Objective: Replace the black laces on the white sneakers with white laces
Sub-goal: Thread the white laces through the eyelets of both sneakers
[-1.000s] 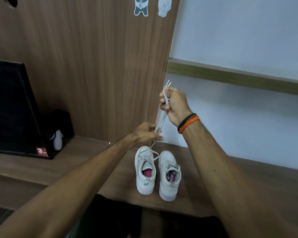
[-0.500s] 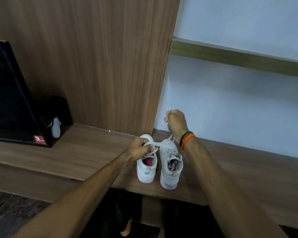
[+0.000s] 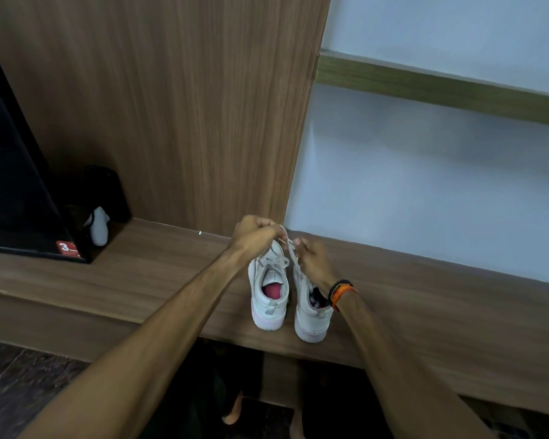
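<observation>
Head view: two bare forearms reach forward over the wooden bench [image 3: 140,280], meeting above the toe end of the left sneaker [image 3: 269,293]. The left hand [image 3: 255,237] is a curled fist, its grip closed on the white lace [image 3: 288,245] at the shoe's front. The right hand [image 3: 311,259], with an orange and black wristband [image 3: 341,293] at its wrist, has its fingers curled, pinching the other run of the same lace just beside the left hand.

Two white sneakers stand side by side near the bench's front edge, heels toward the person. The left one shows a pink insole and white lace crossing its upper eyelets. The right sneaker [image 3: 311,321] is partly hidden by the right wrist; its lacing cannot be made out.

Count: two sneakers, two hands, one lace in hand.
</observation>
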